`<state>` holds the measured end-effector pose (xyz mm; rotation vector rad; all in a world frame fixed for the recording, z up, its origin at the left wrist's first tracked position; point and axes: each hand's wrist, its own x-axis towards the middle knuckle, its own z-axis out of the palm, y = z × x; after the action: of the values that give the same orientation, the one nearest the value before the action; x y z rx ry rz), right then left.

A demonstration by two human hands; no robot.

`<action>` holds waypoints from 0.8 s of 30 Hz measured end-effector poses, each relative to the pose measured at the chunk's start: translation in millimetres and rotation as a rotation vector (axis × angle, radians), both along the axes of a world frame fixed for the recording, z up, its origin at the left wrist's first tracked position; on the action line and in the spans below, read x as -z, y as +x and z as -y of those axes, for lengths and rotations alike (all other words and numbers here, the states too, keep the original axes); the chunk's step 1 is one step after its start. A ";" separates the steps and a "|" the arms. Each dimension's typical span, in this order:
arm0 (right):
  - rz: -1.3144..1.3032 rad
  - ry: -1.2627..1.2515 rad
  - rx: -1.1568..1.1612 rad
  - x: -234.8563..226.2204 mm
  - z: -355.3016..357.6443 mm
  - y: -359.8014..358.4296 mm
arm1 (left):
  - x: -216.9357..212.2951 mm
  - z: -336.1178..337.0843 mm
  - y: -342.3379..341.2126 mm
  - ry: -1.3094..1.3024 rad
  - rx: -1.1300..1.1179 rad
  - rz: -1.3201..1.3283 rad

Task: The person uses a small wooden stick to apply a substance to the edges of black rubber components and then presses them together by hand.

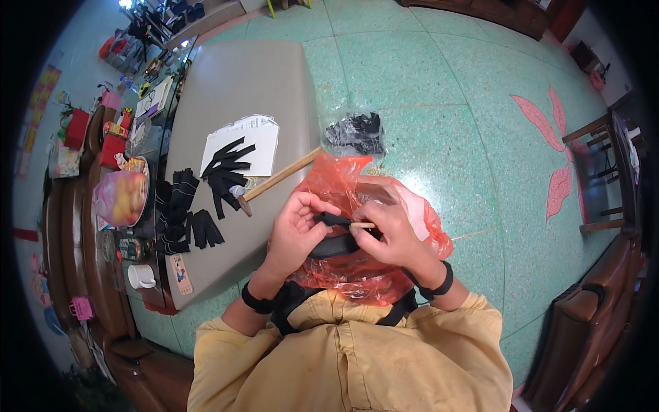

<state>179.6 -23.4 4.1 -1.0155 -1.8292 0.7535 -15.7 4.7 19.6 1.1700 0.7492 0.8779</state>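
The left hand [296,230] pinches a small black fabric strip [334,219] between thumb and fingers, closed tight on its left end. The right hand [392,237] grips a thin wooden stick [362,224] that pokes into the strip's open end; its fingers curl shut around the stick. Both hands meet just above the lap, over a crinkled, glossy orange plastic bag [343,271]. At ten o'clock from the hands, a hammer [274,182] with a pale wooden handle lies on the smooth grey desk [240,89], its head touching a heap of flat black strips [226,175] on a white paper sheet [261,144]. At twelve o'clock, a clear bag of black pieces [355,134] sits on the speckled green floor [446,103].
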 end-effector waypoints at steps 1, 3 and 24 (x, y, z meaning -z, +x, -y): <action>-0.012 0.016 0.040 4.1 0.8 -3.6 | 3.2 1.0 0.3 0.054 -0.023 0.005; -0.024 0.032 0.079 6.4 2.7 -6.4 | 5.0 3.6 0.1 0.107 -0.047 0.010; -0.121 0.084 0.116 1.1 14.4 -21.1 | -9.2 -11.0 -8.1 0.128 0.046 -0.104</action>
<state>158.5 -37.8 3.0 -0.9908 -1.6695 0.6483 -23.8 15.7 28.8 1.3500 0.7555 0.8414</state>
